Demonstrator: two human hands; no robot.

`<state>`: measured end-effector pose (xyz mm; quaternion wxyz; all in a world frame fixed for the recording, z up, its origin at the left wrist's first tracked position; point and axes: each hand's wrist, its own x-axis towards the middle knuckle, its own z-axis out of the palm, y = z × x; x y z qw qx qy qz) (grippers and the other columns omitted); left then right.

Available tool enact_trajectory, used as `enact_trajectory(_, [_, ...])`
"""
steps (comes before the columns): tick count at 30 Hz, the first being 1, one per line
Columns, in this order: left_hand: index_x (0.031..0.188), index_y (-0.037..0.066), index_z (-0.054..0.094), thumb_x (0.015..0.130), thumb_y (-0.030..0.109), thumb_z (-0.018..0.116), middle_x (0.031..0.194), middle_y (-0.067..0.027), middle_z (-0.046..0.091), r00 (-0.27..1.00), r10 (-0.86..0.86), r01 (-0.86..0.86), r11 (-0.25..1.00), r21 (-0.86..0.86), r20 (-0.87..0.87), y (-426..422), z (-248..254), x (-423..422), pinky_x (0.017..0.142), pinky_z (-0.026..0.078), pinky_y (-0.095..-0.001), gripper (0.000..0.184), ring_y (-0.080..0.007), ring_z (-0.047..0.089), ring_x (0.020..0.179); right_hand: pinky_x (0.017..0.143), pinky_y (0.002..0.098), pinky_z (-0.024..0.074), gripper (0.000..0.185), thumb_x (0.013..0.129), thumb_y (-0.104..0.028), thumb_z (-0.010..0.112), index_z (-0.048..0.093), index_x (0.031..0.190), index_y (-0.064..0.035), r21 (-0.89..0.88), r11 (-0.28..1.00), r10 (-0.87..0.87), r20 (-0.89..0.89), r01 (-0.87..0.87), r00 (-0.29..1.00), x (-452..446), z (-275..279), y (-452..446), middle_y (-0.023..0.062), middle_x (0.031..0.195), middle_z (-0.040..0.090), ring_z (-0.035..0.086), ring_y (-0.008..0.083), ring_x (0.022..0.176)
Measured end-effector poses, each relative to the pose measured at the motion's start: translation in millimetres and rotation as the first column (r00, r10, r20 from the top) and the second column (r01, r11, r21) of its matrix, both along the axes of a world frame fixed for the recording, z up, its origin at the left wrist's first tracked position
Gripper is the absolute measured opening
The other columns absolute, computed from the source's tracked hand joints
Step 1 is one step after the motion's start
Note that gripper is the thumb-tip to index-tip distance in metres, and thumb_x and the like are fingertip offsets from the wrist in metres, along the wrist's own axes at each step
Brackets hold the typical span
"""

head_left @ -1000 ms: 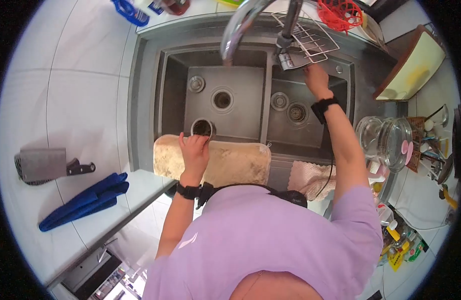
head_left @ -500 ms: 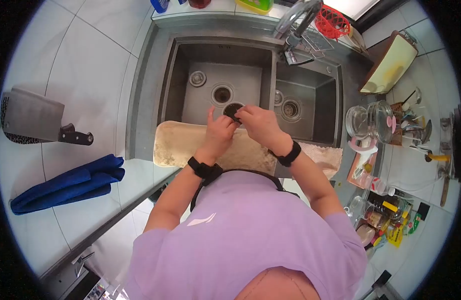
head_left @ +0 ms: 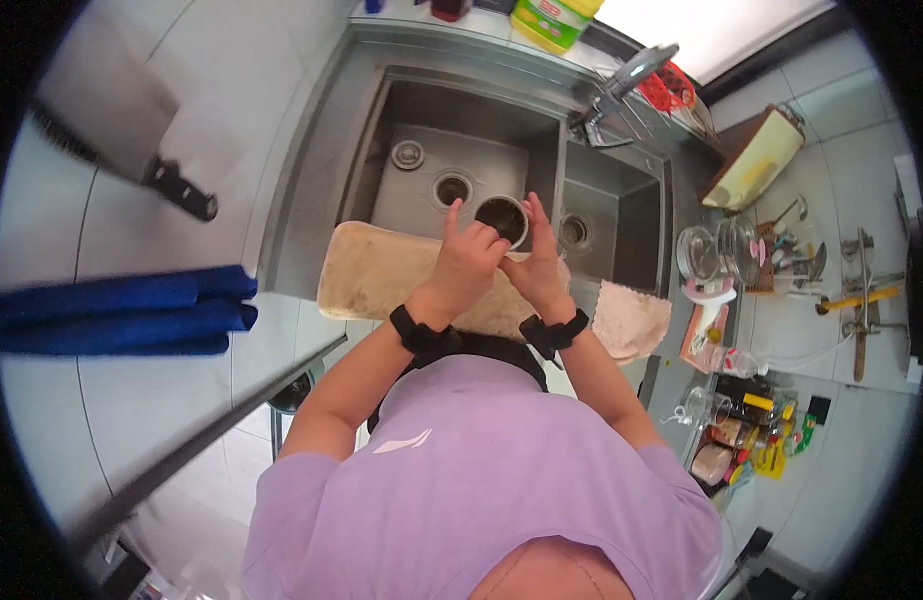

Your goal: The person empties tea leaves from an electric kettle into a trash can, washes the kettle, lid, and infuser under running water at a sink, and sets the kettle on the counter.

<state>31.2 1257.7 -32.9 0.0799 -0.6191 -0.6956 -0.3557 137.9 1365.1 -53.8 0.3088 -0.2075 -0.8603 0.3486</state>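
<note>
Over the front of the large sink basin, a round cup-like container (head_left: 502, 214) with a pale rim and dark inside is between my hands. My right hand (head_left: 539, 262) grips it from the right, thumb underneath and fingers along its side. My left hand (head_left: 469, 260) is closed at the near left rim, fingers curled and one finger raised; what its fingertips pinch is partly hidden. Below my hands lies a stained cream board (head_left: 366, 270) along the sink's front edge.
The double steel sink (head_left: 381, 150) has a drain (head_left: 451, 188) and a loose metal plug (head_left: 407, 154). A faucet (head_left: 631, 80) stands behind. Left are a cleaver (head_left: 131, 130) and a blue cloth (head_left: 131, 310). A pink cloth (head_left: 629, 322), jars (head_left: 736, 250) and bottles are on the right.
The view has turned and shifted. My right hand has moved from pinching at the top of the dark round thing to holding its right side, and its opening now shows plainly.
</note>
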Motion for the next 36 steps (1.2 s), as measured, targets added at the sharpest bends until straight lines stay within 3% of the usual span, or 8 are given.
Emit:
enact_trajectory(5, [0.091,0.008,0.062,0.066,0.002,0.058,0.090,-0.0053,0.057,0.978,0.202,-0.199,0.977,0.070,-0.043,-44,12,30,0.103,0.020,-0.0514,0.026,-0.0215,0.053,0.096,0.095,0.0374,0.0356,0.084,0.059,-0.011,0.078,0.033,0.129,-0.0010,-0.018,0.994,0.103,-0.116,-0.106,0.988,0,-7,-6,0.0165,0.121,0.046,0.045,0.0285,0.112])
enact_trajectory(10, [0.095,0.009,0.060,0.068,0.002,0.056,0.097,-0.0054,0.055,0.889,0.450,-0.450,0.893,-0.015,0.089,-125,10,87,0.103,0.020,-0.0530,0.029,-0.0216,0.049,0.103,0.095,0.0342,0.0343,0.068,0.067,-0.011,0.075,0.036,0.123,-0.0011,0.024,0.974,0.225,-0.142,-0.224,0.964,12,12,-36,0.0125,0.116,0.047,0.045,0.0230,0.112])
enact_trajectory(12, [0.094,0.009,0.060,0.068,0.002,0.056,0.098,-0.0053,0.055,0.810,0.578,-0.567,0.815,-0.123,0.099,-175,-7,117,0.102,0.021,-0.0532,0.028,-0.0218,0.049,0.103,0.095,0.0316,0.0330,0.062,0.070,-0.008,0.071,0.036,0.121,-0.0011,-0.279,0.869,0.370,-0.183,-0.409,0.911,23,15,-54,0.0104,0.114,0.046,0.044,0.0200,0.110])
enact_trajectory(18, [0.087,0.007,0.060,0.072,0.001,0.056,0.091,-0.0067,0.057,0.464,0.869,-0.810,0.495,-0.315,0.175,-304,-30,218,0.096,0.032,-0.0493,0.016,-0.0246,0.053,0.094,0.094,0.0313,0.0338,0.057,0.071,0.001,0.064,0.036,0.121,0.0001,-0.476,0.538,0.686,-0.234,-0.696,0.689,33,2,-133,0.0102,0.112,0.046,0.045,0.0190,0.107])
enact_trajectory(22, [0.082,0.005,0.060,0.072,-0.002,0.056,0.084,-0.0088,0.058,0.297,0.923,-0.887,0.362,-0.286,0.244,-364,-45,265,0.086,0.039,-0.0437,0.013,-0.0276,0.055,0.085,0.089,0.0312,0.0384,0.060,0.071,0.000,0.065,0.034,0.122,0.0018,-0.533,0.416,0.772,-0.222,-0.737,0.596,39,-4,-206,0.0112,0.113,0.047,0.048,0.0182,0.104])
enact_trajectory(26, [0.080,0.003,0.060,0.071,-0.003,0.056,0.081,-0.0102,0.059,0.185,0.942,-0.925,0.264,-0.275,0.280,-427,-50,288,0.080,0.042,-0.0415,0.012,-0.0294,0.055,0.081,0.079,0.0287,0.0445,0.059,0.070,-0.003,0.066,0.034,0.120,0.0019,-0.542,0.219,0.891,-0.228,-0.811,0.393,28,-13,-305,0.0112,0.108,0.050,0.052,0.0153,0.098])
enact_trajectory(33, [0.087,0.003,0.061,0.071,-0.003,0.055,0.085,-0.0130,0.060,-0.082,0.904,-0.890,0.122,-0.439,0.419,-586,-93,330,0.074,0.045,-0.0391,0.018,-0.0314,0.056,0.082,0.090,0.0321,0.0390,0.064,0.068,-0.005,0.068,0.034,0.122,0.0001,-0.616,0.246,0.932,-0.061,-0.748,0.357,-20,-78,-482,0.0117,0.112,0.047,0.049,0.0206,0.106])
enact_trajectory(36, [0.088,0.003,0.060,0.073,-0.002,0.055,0.087,-0.0142,0.060,-0.231,0.881,-0.845,0.028,-0.534,0.412,-649,-129,347,0.075,0.046,-0.0394,0.017,-0.0321,0.056,0.084,0.090,0.0318,0.0392,0.064,0.067,-0.006,0.069,0.035,0.122,-0.0009,-0.468,0.275,0.954,0.022,-0.840,0.300,-54,-104,-538,0.0119,0.111,0.047,0.048,0.0216,0.107])
